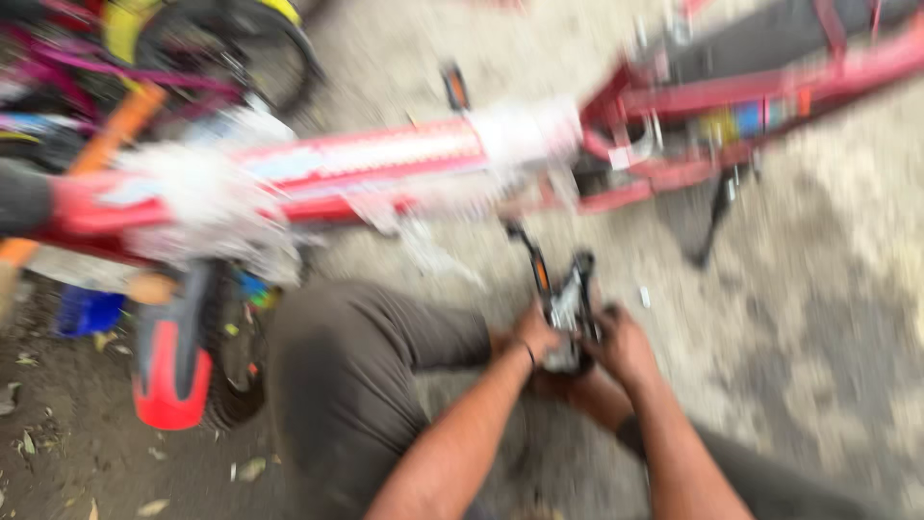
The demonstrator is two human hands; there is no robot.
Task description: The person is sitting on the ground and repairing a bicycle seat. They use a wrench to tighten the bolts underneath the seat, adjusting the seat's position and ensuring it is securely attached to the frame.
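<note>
The view is blurred by motion. Both my hands meet low in the middle of the frame on a black bicycle pedal (pixel 568 306) with an orange reflector. My left hand (pixel 531 334) grips its left side and my right hand (pixel 621 347) grips its right side. The pedal sits on a crank below a red bicycle frame (pixel 385 169) that runs across the picture, partly wrapped in white packing. My knee in grey-brown trousers (pixel 337 385) is bent under the frame.
A red and black mudguard or wheel part (pixel 171 371) hangs at lower left. Other bicycles with a black tyre (pixel 241 48) stand at upper left. A blue object (pixel 87 310) lies on the ground. The kickstand (pixel 712 217) points down onto sandy ground.
</note>
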